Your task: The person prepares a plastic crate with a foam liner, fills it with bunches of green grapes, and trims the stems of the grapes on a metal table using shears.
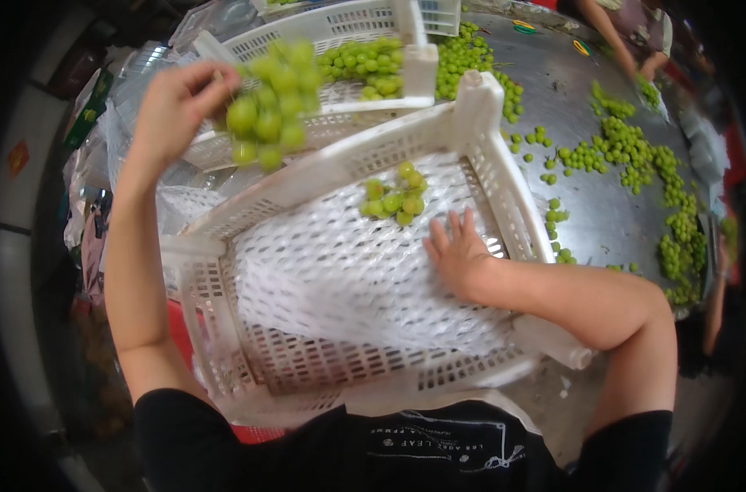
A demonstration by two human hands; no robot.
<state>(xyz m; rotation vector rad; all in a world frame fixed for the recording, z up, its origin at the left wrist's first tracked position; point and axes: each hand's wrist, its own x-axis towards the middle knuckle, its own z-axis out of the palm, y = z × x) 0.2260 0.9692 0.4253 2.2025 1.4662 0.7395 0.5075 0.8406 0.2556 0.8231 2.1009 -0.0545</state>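
My left hand (pixel 184 107) is closed in a pinch on the stem end of a bunch of green grapes (pixel 270 107), raised above the far left edge of a white plastic crate (pixel 504 176). The bunch is slightly blurred. My right hand (pixel 461 256) lies with fingers spread on the white foam netting (pixel 340 262) that lines the crate, near its right wall. Just beyond those fingertips, a small bunch of green grapes (pixel 396 194) rests on the netting.
Behind stands another white crate (pixel 323 25) holding grapes (pixel 360 61). More grapes (pixel 627 148) lie over the metal table (pixel 582 225) at right, with green-and-yellow scissors (pixel 582 47) at its far side. A co-worker's hand (pixel 653 67) touches grapes at the far right.
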